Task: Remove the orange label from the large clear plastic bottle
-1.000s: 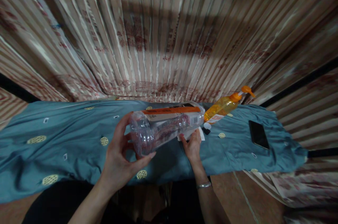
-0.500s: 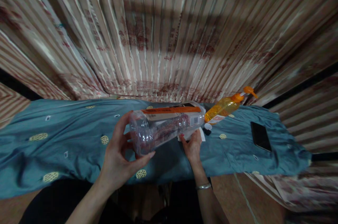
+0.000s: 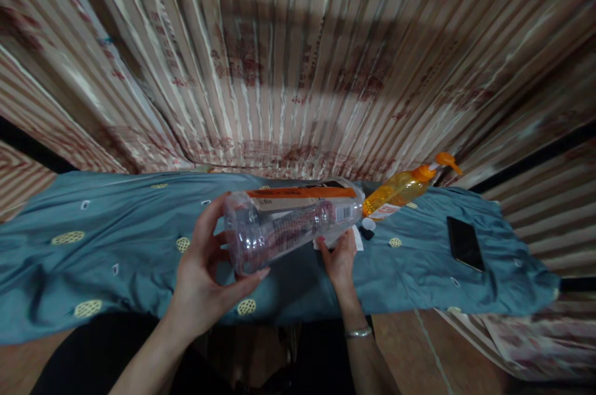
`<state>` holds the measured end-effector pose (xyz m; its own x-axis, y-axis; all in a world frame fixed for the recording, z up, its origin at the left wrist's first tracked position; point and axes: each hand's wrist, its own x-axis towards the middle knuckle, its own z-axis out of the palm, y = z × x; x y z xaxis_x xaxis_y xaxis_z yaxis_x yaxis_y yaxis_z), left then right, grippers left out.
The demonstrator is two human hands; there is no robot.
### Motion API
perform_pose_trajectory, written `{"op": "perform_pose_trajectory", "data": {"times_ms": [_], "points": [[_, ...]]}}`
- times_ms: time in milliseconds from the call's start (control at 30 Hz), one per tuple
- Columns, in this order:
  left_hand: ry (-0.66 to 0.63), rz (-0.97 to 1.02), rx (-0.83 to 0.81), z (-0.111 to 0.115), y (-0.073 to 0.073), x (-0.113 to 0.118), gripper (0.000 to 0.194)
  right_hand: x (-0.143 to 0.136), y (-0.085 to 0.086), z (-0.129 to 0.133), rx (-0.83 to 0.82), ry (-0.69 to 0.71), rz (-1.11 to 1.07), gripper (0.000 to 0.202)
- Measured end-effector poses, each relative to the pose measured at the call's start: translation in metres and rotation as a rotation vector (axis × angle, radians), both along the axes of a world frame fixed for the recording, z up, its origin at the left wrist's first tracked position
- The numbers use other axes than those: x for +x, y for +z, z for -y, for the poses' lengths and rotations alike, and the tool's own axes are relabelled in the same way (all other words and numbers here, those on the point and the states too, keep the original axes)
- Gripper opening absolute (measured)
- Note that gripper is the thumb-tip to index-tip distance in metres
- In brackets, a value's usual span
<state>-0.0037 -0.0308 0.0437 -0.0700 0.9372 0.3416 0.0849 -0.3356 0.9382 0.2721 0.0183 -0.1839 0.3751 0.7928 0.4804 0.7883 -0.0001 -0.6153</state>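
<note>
My left hand [image 3: 205,271] is wrapped round the left end of a large clear plastic bottle [image 3: 298,224]. The bottle lies tilted sideways above the cloth, with an orange and white label and a barcode. Just below its right end, my right hand [image 3: 339,257] has thumb and fingers on a flat white piece that looks like paper [image 3: 357,240]; the bottle partly hides it and the fingertips. A small black object [image 3: 367,234] and a white round cap [image 3: 369,223] are beside that hand.
A yellow pump bottle [image 3: 400,190] with an orange top stands behind the clear bottle. The black phone [image 3: 465,243] lies at right on the blue patterned cloth [image 3: 139,227]. Striped curtains [image 3: 279,72] hang behind, and dark bars run along both sides.
The clear bottle has shifted slightly left with my left hand. My right hand stays at the white piece. The view has moved a little.
</note>
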Motion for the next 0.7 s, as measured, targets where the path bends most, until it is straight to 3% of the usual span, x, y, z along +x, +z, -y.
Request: {"op": "perform_pose_trajectory", "data": {"times_ms": [700], "points": [[-0.047,0.028,0.156,-0.007,-0.002,0.001,0.099,0.000,0.011,0.003,0.035,0.020,0.066,0.064]]}}
